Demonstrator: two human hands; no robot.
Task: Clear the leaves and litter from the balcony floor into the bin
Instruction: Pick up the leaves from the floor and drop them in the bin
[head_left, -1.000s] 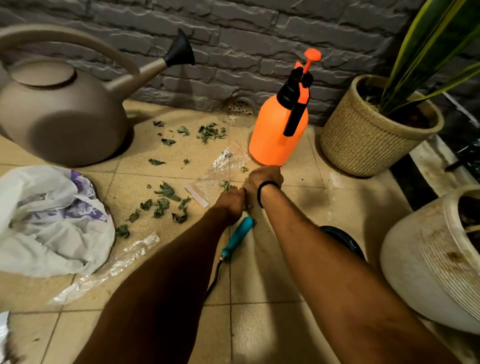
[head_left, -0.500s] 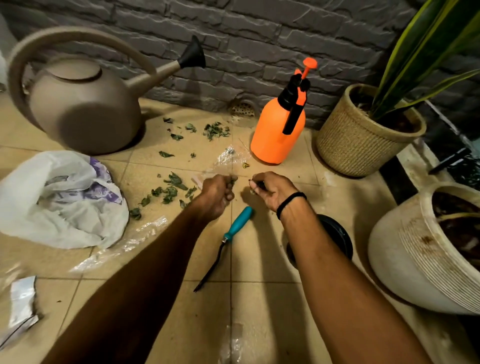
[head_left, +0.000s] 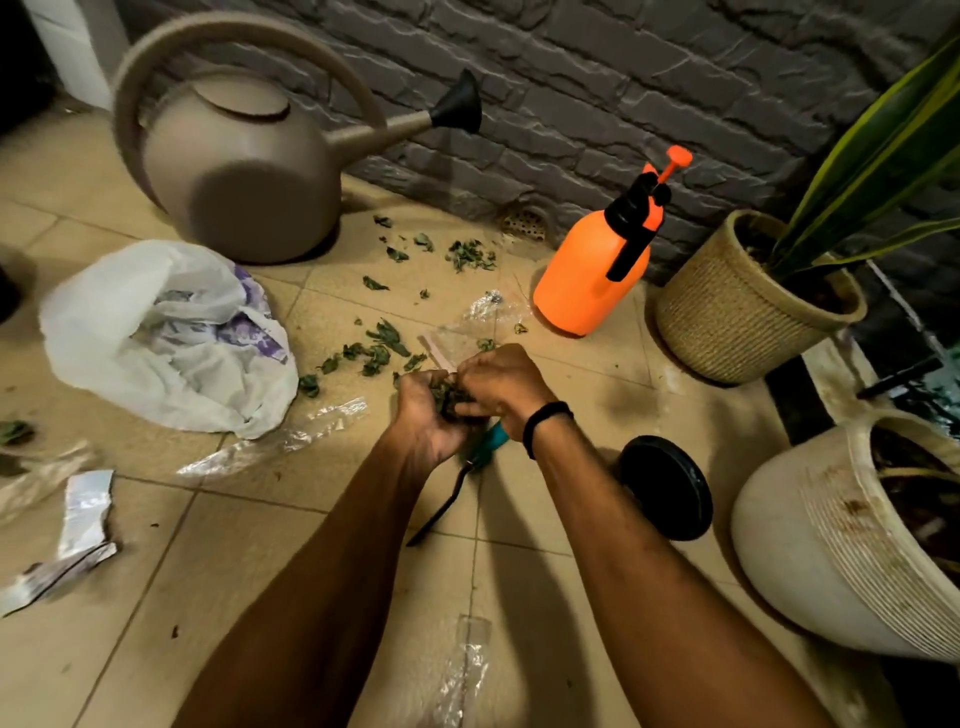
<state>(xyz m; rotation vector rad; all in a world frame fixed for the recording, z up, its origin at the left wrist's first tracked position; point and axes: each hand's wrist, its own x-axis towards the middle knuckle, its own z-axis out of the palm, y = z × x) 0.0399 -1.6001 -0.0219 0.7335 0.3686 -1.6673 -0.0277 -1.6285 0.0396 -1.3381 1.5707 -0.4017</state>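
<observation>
Hands have come together since half a second back: a gap between them then, now joined above the tiles. Left hand (head_left: 428, 415) is cupped palm-up, fingers curled round a leaf clump (head_left: 451, 399). Right hand (head_left: 501, 382) sits over it, fingertips pinching into the same clump. Both grip leaves, nothing else.

Step in hand, as I read it: packing the pickup into one palm.
- keep the left palm level and cupped, compress the clump so no crumbs drop
- free the right hand to sweep more in before any trip to the bin
- no proper bin in view; white bag (head_left: 166, 338) lying open on the left is my best guess for it

Still on the floor:
- loose leaves (head_left: 379, 345) just beyond the hands
- second scatter (head_left: 470, 254) near the wall by the drain (head_left: 524, 223)
- clear wrappers (head_left: 275, 441) beside the bag, more clear film (head_left: 467, 670) between my forearms
- foil wrapper (head_left: 78, 535) far left

In the way:
- teal-handled tool (head_left: 497, 439) directly under the hands, blade pointing back at me; dropped bits would land on it
- orange sprayer (head_left: 592, 275) just beside the far litter
- watering can (head_left: 244, 171) stands left of the wall scatter
- black disc (head_left: 667, 486), woven pot (head_left: 748, 306) and white pot (head_left: 831, 545) crowd the right, so I'd route left to the bag
</observation>
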